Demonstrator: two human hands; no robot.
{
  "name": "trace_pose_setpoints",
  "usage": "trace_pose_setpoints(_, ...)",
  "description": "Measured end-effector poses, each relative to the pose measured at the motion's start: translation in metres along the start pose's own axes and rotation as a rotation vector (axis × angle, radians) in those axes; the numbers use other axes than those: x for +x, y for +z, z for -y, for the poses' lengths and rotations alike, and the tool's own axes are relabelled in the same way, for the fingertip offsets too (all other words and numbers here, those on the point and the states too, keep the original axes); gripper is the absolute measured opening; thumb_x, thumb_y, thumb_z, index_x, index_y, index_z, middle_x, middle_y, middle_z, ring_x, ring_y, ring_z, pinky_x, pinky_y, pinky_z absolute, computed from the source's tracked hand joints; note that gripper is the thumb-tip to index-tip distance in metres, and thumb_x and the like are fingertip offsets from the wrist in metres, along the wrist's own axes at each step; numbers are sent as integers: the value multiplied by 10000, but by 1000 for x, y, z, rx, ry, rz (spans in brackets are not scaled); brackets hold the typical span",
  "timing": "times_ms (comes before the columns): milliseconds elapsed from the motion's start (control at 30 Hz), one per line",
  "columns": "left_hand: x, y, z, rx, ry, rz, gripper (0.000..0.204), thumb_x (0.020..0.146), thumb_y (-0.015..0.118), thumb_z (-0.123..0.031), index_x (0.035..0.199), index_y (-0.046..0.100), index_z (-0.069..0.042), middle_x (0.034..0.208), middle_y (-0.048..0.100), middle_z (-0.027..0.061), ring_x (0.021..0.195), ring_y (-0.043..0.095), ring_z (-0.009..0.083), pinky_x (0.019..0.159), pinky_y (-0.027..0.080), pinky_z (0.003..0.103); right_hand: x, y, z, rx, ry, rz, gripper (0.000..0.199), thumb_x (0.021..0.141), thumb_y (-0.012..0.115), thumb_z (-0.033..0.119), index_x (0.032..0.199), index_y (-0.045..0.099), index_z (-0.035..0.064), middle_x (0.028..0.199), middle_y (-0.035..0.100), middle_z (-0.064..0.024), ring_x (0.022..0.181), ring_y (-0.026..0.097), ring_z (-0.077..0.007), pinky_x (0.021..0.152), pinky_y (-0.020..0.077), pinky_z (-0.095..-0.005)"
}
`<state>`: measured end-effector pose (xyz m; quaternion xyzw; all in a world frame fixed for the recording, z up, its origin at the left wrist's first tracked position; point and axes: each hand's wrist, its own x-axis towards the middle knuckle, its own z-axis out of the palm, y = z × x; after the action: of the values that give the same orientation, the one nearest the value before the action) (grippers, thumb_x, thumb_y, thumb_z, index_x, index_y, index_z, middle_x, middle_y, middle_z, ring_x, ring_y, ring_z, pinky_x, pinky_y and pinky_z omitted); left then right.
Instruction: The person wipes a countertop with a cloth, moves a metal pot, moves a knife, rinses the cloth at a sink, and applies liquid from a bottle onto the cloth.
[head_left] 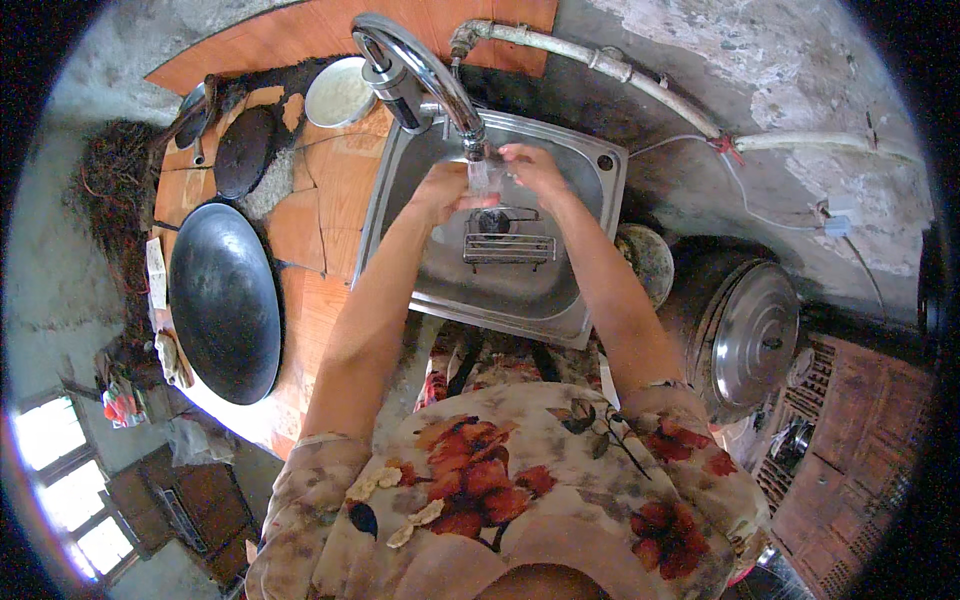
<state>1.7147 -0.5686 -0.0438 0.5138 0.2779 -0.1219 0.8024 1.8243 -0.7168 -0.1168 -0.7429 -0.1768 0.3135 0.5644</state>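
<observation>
Water (484, 180) runs from the curved chrome faucet (430, 65) into the stainless steel sink (400, 265). My left hand (446, 192) is on the left of the stream, its fingers stretched across beneath the spout. My right hand (536, 170) is just to the right, fingers apart and pointing toward the water. Nothing solid can be made out in either hand; splash blurs the fingertips. Below them in the basin sits a wire rack (508, 248), with a dark round drain (490, 222) partly behind it.
On the tiled counter (310, 230) at left are a large black wok (225, 303), a dark oval lid (245, 152) and a white bowl (340, 93). A big pot with a metal lid (757, 335) stands right of the sink. A pipe (600, 62) runs along the wall.
</observation>
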Motion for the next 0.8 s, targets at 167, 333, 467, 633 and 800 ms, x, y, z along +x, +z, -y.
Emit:
trace_pose_setpoints(167, -10, -12, -15, 27, 42, 18, 228, 916, 475, -58, 1120, 513, 35, 1042, 607, 148, 880, 641, 262, 714, 581, 325, -1, 2, -19, 809, 332, 404, 296, 874, 573, 213, 1137, 596, 79, 1030, 631, -96, 973, 608, -230, 839, 501, -410)
trace_pose_setpoints(333, 0, -50, 8, -321, 37, -174, 229, 943, 423, -80, 1114, 546, 9, 931, 592, 104, 772, 594, 203, 653, 534, 268, -14, -4, -13, 602, 263, 419, 223, 854, 622, 181, 1015, 603, 27, 906, 639, -74, 834, 635, -192, 761, 513, -352)
trace_pose_setpoints(467, 41, -55, 54, -685, 12, 9, 235, 964, 427, -151, 1141, 503, -16, 826, 522, 67, 696, 543, 182, 627, 510, 231, -6, 16, -24, 122, -93, 14, 204, 787, 697, 210, 871, 630, 37, 780, 644, -70, 776, 632, -171, 722, 504, -330)
trace_pose_setpoints(633, 73, -48, 93, -834, 157, 190, 221, 956, 433, -258, 1041, 548, -90, 876, 573, 76, 788, 568, 191, 694, 492, 301, -47, 102, 53, -259, -484, -49, 262, 767, 728, 274, 820, 646, 31, 786, 661, -91, 807, 625, -211, 773, 474, -378)
trace_pose_setpoints(800, 33, 15, 61, -732, 33, -161, 273, 935, 421, -312, 942, 598, -105, 901, 646, 83, 830, 616, 228, 754, 502, 377, -1, 84, 7, -213, -329, -293, 231, 761, 675, 188, 849, 517, 44, 736, 581, -187, 720, 585, -381, 614, 453, -419)
